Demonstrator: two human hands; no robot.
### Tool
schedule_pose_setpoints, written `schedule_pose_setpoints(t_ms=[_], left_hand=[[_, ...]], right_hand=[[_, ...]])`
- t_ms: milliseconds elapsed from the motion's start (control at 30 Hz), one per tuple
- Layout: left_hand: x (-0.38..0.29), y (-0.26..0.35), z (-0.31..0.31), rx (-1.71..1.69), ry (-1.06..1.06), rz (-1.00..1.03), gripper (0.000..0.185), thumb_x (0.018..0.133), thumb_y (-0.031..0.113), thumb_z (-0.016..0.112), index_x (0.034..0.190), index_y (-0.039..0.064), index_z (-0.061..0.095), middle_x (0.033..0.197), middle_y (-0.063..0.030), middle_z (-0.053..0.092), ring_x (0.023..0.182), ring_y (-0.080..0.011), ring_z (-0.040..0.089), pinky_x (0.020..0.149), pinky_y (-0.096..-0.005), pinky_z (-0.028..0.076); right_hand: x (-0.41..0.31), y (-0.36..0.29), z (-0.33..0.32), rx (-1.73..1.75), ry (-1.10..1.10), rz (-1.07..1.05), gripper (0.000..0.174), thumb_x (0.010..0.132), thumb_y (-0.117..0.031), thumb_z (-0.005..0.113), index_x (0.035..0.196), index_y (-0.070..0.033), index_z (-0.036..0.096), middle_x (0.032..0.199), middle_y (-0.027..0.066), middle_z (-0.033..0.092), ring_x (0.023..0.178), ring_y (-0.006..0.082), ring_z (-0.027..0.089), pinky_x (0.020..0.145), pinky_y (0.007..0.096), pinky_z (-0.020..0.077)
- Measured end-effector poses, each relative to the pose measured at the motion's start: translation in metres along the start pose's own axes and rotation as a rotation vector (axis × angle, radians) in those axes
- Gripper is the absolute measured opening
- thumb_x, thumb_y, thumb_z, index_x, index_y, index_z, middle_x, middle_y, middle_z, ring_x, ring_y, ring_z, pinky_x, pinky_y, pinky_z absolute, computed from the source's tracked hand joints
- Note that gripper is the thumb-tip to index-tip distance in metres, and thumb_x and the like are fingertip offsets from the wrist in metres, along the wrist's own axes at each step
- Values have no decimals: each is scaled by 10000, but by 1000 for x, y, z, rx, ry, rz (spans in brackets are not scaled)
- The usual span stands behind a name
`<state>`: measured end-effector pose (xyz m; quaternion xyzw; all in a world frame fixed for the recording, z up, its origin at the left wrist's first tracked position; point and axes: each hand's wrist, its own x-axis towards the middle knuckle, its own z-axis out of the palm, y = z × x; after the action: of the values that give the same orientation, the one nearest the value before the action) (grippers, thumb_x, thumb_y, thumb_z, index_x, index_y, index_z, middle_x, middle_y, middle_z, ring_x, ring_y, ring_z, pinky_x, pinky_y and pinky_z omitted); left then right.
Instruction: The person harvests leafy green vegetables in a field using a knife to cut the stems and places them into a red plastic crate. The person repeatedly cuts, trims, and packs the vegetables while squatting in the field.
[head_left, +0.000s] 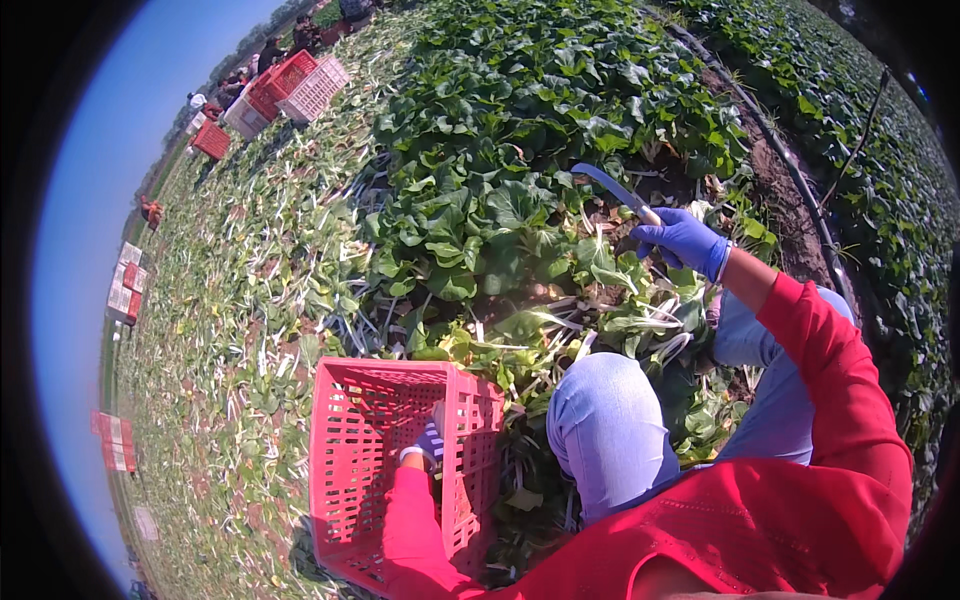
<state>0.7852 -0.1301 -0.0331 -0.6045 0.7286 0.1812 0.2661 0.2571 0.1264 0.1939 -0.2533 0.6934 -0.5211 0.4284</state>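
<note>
My right hand (681, 240), in a purple glove, is closed around the handle of a curved-blade knife (611, 186). Its blade points up and left over the edge of the uncut leafy greens (480, 202). My left hand (429, 444) reaches into a red plastic crate (377, 365) beside my bent knee. The crate's rim and slatted wall partly hide the fingers, so I cannot tell whether they grip anything. Cut leaves with white stalks (645, 319) lie on the soil between my knee and the standing plants.
Loose leaves and stalks (247, 360) cover the ground at left. Red and white crates (315, 86) stand near several people (274, 52) at upper left, with more crates (124, 285) along the left. A dark hose (795, 165) runs beside a bare soil strip (784, 195) at right.
</note>
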Motion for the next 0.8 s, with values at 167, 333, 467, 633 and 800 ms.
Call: schedule_pose_setpoints(t_ms=[167,333,467,633,800], left_hand=[[46,9,32,-61,-28,-14,813,725,283,754,1379,46,335,1199,-186,590,1024,-280,600,873,-340,471],[47,-3,22,-283,-30,72,597,801,246,700,1301,29,458,1138,-146,630,961,-222,618,802,-305,488],[23,-17,-6,-634,-69,178,438,862,216,658,1239,16,557,1089,-114,662,911,-175,633,745,-277,502],[-41,-22,-70,-938,250,263,405,906,255,640,1228,20,573,1005,-45,661,817,-102,611,650,-230,477],[-133,10,-145,-943,427,614,371,916,149,619,1237,-29,564,1143,-84,632,954,-139,611,819,-251,489]], right_hand=[[-28,-19,-51,-126,180,-13,230,886,-213,661,1005,-30,586,715,50,679,368,51,432,324,214,312],[-47,-17,-89,-136,240,-8,233,883,-246,653,943,-25,610,706,46,684,367,63,445,326,222,330],[-51,-10,-109,-114,257,-57,217,897,-237,626,882,-21,633,701,66,686,356,73,440,322,229,321],[-41,-3,-113,-126,311,-120,240,901,-272,620,871,-35,643,667,56,670,364,60,439,325,220,316],[-29,5,-129,-234,365,-212,316,911,-368,594,964,-66,668,693,19,662,399,52,419,352,218,330]])
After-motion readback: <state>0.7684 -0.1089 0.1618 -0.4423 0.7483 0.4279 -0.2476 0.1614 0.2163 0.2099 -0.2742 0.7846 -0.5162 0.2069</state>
